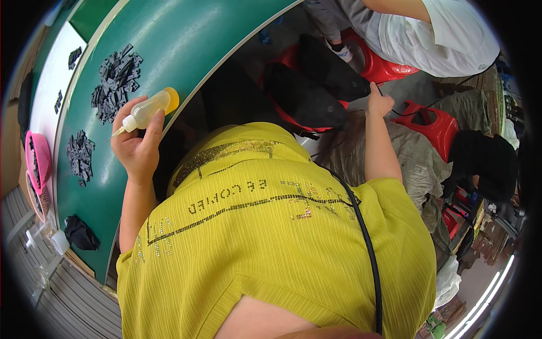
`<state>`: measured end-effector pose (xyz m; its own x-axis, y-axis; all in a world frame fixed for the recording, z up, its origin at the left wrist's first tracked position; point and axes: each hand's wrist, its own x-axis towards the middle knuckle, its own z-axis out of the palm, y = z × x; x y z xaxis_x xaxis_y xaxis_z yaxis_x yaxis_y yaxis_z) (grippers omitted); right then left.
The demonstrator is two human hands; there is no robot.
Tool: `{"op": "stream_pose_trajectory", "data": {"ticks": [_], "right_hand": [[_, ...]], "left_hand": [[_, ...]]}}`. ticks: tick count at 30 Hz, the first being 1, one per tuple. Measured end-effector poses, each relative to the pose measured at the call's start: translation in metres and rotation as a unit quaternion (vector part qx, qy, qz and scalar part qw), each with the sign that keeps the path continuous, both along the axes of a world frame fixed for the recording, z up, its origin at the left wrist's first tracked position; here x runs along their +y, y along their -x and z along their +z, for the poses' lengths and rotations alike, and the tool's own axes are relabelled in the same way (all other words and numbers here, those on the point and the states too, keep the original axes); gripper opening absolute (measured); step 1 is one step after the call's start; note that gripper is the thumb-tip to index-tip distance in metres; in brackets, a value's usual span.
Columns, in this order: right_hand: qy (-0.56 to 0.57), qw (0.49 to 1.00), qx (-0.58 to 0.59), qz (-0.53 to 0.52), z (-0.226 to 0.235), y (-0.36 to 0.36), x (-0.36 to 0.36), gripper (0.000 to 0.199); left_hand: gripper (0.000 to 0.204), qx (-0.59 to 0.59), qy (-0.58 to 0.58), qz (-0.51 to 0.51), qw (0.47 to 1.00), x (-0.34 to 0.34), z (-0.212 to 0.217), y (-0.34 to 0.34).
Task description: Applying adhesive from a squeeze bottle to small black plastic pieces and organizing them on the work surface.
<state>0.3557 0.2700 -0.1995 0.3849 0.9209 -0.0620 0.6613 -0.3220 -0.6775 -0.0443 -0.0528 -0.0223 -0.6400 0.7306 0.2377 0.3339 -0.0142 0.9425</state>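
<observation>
Translucent plastic squeeze bottle with yellow liquid (151,108) sits in the left hand (137,141), thumb and fingers curled round it, near a heap of small black pieces (117,79). Beside a dark cushion (327,70), the right hand (380,103) is partly closed; its hold is unclear.

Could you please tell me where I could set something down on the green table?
The widest bare patch of the green table lies upper right of the larger heap of black pieces. Another lies between the smaller heap and black cloth. It is crowded around the heaps, by the left hand and squeeze bottle.
</observation>
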Motion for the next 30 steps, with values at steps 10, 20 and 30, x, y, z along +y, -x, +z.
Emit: {"op": "stream_pose_trajectory", "data": {"ticks": [10, 20, 30], "right_hand": [[0.245, 0.828, 0.492, -0.107, -0.026, 0.029, -0.007, 0.057], [0.268, 0.850, 0.444, -0.097, -0.040, 0.019, 0.002, 0.057], [0.265, 0.856, 0.431, -0.104, -0.033, 0.022, -0.005, 0.059]], "left_hand": [[0.033, -0.002, 0.015, -0.005, 1.000, -0.003, 0.000, 0.001], [0.033, 0.001, 0.014, -0.006, 1.000, -0.003, 0.000, 0.002], [0.034, 0.002, 0.004, 0.018, 1.000, -0.003, -0.002, 0.000]]}}
